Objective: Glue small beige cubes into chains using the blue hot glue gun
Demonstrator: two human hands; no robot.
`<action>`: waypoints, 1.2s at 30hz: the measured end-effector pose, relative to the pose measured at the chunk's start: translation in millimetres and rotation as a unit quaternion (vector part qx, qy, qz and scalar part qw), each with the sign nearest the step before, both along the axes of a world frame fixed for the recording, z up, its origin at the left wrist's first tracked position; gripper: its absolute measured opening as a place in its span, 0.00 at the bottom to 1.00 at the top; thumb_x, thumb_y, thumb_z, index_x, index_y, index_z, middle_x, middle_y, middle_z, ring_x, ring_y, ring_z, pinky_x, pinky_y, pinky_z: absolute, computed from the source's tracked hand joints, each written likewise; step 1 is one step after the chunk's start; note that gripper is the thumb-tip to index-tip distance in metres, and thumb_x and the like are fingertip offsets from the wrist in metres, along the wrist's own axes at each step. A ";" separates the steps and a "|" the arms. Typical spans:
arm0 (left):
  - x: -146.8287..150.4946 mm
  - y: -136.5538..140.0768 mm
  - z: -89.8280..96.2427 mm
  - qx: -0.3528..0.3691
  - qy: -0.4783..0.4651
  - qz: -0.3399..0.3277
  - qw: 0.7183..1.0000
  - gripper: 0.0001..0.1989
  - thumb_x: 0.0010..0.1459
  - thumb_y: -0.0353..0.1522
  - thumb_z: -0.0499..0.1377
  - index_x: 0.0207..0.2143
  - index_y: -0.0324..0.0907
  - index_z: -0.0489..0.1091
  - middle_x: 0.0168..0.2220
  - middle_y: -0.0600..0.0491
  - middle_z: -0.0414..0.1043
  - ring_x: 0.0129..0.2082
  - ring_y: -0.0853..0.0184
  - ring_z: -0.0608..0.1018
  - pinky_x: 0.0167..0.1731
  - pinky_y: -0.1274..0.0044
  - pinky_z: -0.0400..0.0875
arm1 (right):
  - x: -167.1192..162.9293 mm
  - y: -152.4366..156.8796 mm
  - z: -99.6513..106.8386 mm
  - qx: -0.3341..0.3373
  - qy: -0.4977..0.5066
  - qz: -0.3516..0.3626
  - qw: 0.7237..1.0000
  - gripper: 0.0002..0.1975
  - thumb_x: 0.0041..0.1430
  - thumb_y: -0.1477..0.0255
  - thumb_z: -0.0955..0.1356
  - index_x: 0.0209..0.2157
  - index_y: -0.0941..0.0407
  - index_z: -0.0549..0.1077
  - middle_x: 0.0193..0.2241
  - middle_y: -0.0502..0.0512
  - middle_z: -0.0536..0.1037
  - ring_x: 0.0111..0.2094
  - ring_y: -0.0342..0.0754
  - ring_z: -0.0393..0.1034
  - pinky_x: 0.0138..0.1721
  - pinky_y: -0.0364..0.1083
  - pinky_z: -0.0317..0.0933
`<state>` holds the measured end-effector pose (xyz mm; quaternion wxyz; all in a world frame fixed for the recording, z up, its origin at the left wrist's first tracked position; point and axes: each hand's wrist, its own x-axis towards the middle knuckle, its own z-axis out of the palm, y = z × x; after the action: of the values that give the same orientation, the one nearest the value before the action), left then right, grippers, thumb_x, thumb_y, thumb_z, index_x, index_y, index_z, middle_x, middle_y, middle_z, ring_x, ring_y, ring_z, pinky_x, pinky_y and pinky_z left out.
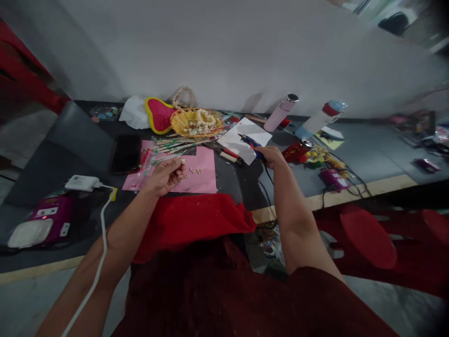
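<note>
My left hand (165, 177) is closed in a pinch on a small pale piece (183, 161), too small to name exactly, above a pink sheet (206, 175). Several loose pale bits (196, 171) lie on that sheet beside my fingers. In my right hand (272, 156) is a blue glue gun (249, 141), its dark nozzle pointing left over a folded white paper (242, 127). A black cord hangs down from the gun. Pliers (224, 152) rest between the two hands. Behind them stands a yellow woven basket (177, 122) holding strings of pale pieces.
A phone (126, 154), white charger (82, 182) and purple power socket (52, 220) sit at the left. Along the right are a pink bottle (280, 112), red can (298, 150) and another purple socket (333, 179) with cords. Red cloth (196, 215) hangs at the front edge.
</note>
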<state>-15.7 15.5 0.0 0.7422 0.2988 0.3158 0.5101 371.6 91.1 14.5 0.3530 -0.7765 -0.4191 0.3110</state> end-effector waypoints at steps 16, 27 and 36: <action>1.3 -0.2 -1.3 -0.011 0.023 -0.009 1.000 0.14 0.44 0.33 0.72 0.31 0.35 0.75 0.25 0.54 0.72 0.20 0.78 0.70 0.20 0.85 0.69 | -136.2 -75.0 -9.1 0.145 0.368 0.320 0.861 0.16 0.53 0.64 0.71 0.41 0.53 0.67 0.42 0.53 0.74 0.29 0.40 0.65 0.27 0.42 0.63; 3.4 0.0 2.5 -0.023 0.036 -0.006 0.999 0.16 0.42 0.36 0.73 0.30 0.36 0.74 0.24 0.55 0.73 0.18 0.79 0.69 0.20 0.86 0.68 | -135.3 -83.2 -17.8 0.097 0.410 0.396 0.816 0.16 0.56 0.63 0.72 0.41 0.53 0.65 0.34 0.49 0.70 0.26 0.37 0.59 0.28 0.42 0.58; 3.0 1.0 -1.8 -0.022 0.049 -0.011 0.999 0.16 0.43 0.37 0.73 0.30 0.37 0.75 0.23 0.56 0.73 0.18 0.79 0.70 0.19 0.87 0.67 | -135.7 -85.1 -17.3 0.085 0.413 0.409 0.809 0.17 0.56 0.63 0.72 0.40 0.53 0.63 0.32 0.48 0.67 0.26 0.38 0.59 0.28 0.42 0.57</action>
<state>-12.7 16.5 -1.8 0.7381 0.3104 0.3593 0.4793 235.9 6.0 -2.8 0.3971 -0.2986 -0.5378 0.6811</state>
